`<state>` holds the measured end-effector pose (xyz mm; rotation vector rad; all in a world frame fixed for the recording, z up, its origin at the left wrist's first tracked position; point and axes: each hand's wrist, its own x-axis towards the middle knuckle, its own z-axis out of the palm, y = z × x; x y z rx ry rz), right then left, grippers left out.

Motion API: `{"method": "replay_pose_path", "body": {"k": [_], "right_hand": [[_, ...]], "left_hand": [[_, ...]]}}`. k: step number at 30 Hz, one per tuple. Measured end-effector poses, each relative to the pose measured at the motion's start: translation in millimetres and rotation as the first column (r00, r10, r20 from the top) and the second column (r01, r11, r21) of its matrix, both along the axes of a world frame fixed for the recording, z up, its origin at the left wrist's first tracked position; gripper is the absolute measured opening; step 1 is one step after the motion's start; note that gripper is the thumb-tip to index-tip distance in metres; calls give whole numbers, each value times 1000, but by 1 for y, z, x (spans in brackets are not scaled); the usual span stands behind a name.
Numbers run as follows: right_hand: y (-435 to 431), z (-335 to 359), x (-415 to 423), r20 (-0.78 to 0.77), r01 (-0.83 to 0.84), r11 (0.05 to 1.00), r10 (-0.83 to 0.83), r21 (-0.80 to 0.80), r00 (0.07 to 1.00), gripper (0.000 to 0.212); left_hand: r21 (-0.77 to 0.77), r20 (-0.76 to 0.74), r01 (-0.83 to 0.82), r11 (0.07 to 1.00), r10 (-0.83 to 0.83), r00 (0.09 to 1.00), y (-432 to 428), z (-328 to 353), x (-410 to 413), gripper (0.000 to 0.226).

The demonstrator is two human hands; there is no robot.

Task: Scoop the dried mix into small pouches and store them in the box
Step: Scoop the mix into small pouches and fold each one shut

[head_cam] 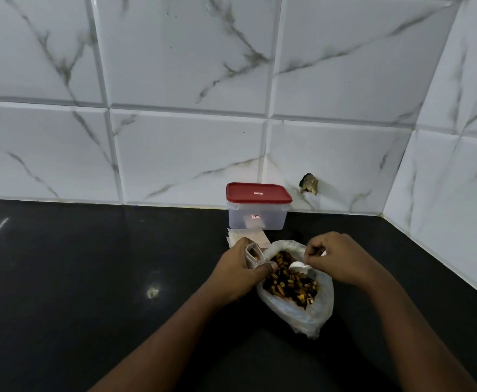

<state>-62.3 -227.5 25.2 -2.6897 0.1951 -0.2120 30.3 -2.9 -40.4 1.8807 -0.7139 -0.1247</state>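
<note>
Head view: You are working at the dark table (pixel 90 278), both arms reaching in toward an open plastic bag (pixel 310 315) of dried mix (pixel 288 281). Your left hand (pixel 237 271) is curling its fingers round a small pouch (pixel 252 254), holding it upright at the bag's left edge with its mouth open. Your right hand (pixel 339 257) is pinching the handle of a white spoon (pixel 298 265), whose bowl is lying on the mix. A few spare pouches (pixel 255 236) are lying flat just behind the bag, and the box (pixel 257 219) is standing at the wall behind them with its red lid (pixel 258 192) on.

The risks from here look plain. The pouch mouth is narrow and soft, so a heaped spoon is likely to be shedding pieces onto the table as you are tipping it in. The bag is slack and nothing is steadying it, so a hard dig with the spoon could be dragging it sideways or folding its rim over the mix. A tighter squeeze from your left hand could be closing the pouch mouth just as the spoon is arriving. The lid is also needing to come off before any pouch can go in.
</note>
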Motion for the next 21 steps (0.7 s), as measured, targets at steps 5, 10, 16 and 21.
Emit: {"method": "replay_pose_path", "body": {"k": [5, 10, 16, 21], "right_hand": [[1, -2, 0, 35, 1, 998, -3, 57, 999, 8], [-3, -3, 0, 21, 61, 930, -74, 362, 997, 13], [-1, -7, 5, 20, 175, 814, -223, 554, 975, 13], [-7, -3, 5, 38, 187, 754, -271, 630, 962, 13]], "left_hand": [[7, -9, 11, 1000, -11, 1000, 0, -1, 1, 37], [9, -4, -2, 1000, 2, 1000, 0, -1, 1, 36], [28, -15, 12, 1000, -12, 1000, 0, 1, 0, 40], [18, -22, 10, 1000, -10, 1000, 0, 1, -1, 38]]}}
